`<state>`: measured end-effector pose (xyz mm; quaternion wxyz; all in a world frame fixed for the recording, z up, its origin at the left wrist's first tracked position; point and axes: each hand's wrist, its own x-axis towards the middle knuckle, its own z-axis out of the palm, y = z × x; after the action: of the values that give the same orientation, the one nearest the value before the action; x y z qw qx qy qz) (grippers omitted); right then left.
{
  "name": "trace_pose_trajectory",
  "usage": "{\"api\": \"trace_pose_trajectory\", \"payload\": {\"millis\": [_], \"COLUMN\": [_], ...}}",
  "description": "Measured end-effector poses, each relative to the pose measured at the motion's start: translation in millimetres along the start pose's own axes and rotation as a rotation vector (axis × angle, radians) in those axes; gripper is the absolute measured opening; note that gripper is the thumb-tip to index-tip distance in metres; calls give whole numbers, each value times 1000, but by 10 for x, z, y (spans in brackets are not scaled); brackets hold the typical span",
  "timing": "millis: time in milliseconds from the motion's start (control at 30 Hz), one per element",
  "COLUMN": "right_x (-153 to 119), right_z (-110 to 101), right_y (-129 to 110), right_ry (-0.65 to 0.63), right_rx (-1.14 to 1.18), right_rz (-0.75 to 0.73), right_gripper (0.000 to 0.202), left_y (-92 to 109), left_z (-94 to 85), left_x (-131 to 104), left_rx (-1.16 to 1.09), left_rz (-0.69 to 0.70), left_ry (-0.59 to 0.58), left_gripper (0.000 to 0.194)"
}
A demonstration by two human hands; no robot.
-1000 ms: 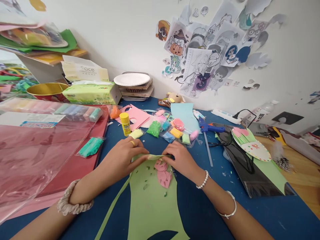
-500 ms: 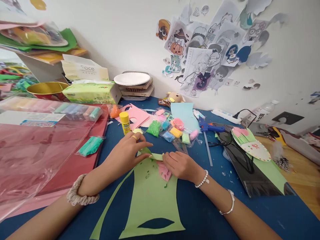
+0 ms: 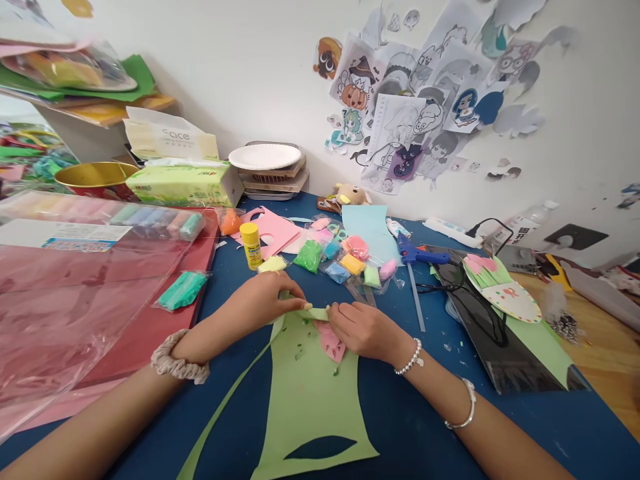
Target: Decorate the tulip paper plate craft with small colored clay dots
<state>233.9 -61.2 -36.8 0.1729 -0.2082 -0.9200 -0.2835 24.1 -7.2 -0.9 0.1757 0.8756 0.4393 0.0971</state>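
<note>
At centre of the blue surface (image 3: 400, 427), head view: green sheet (image 3: 310, 400) lies flat, its far edge turned over into a narrow fold (image 3: 316, 311). Left hand (image 3: 260, 307) pinches the left end of that fold between thumb and forefinger; fingers closed on paper. Right hand (image 3: 363, 328) pinches the right end, fingers likewise closed on the fold, heel resting on the sheet. Pink cutout (image 3: 333, 341) lies on the sheet, partly under the right hand. Small green scraps scattered near the fold.

Judgement on doing the fold well: keep both pinches level so the crease runs straight across; draw the fingers outward along the edge rather than pressing at one spot; hold the sheet flat with the right heel so it does not skew. Keep the pink cutout out of the crease.

Nearby, well apart from the hands: yellow glue stick (image 3: 251, 244), clay packets (image 3: 340, 257), blue glue gun (image 3: 417, 257), teal clay (image 3: 183, 290) at left.
</note>
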Motion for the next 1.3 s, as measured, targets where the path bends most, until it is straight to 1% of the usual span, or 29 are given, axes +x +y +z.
{"api": "trace_pose_trajectory", "payload": {"millis": [67,133,200,267,367,467,533,600,667,700,733,800,900,933,1000,1067,1133,1233,1300], "right_x": [-4,-11,-24,-40,-47,-11,30,68,96,106,113,121,126,127,126,119,102,55,12], "right_z": [8,17,21,17,4,-13,-28,-42,-49,-50,-49,-47,-58,-64,-72,-67,-48,-35,-60], "right_y": [0,10,32,62,106,141,156,162,155,146,136,109,62,46,12,-20,-47,-74,-83], "right_ry": [-13,-35,-64,-91,-121,-155,-190,-231,-269,-283,-292,-299,-283,-273,-249,-228,-211,-189,-177], "right_rx": [14,37,68,112,208,329,410,480,530,547,557,565,554,546,521,482,433,371,353], "right_rz": [11,34,75,131,247,397,486,558,611,633,652,676,671,659,622,575,523,451,412], "right_gripper": [29,28,27,24,23,21,15,9,12,14,16,17,17,17,16,15,17,24,23], "left_y": [24,50,80,113,158,176,172,164,158,155,152,137,93,77,51,44,61,116,156], "left_z": [25,56,87,117,161,211,238,244,224,206,186,152,147,158,184,203,210,222,244], "left_x": [-21,-50,-80,-113,-176,-247,-283,-306,-319,-323,-326,-325,-299,-283,-245,-212,-198,-221,-259], "left_rx": [61,137,225,319,450,544,584,612,619,591,534,351,75,27,-10,-6,5,65,113], "left_rz": [37,77,128,212,396,576,648,677,670,640,591,461,256,206,149,150,165,193,225], "left_ry": [3,29,74,121,171,199,210,219,210,195,168,98,38,34,32,24,23,52,68], "left_gripper": [13,10,15,18,21,25,27,27,27,25,23,17,22,24,28,30,26,19,20]}}
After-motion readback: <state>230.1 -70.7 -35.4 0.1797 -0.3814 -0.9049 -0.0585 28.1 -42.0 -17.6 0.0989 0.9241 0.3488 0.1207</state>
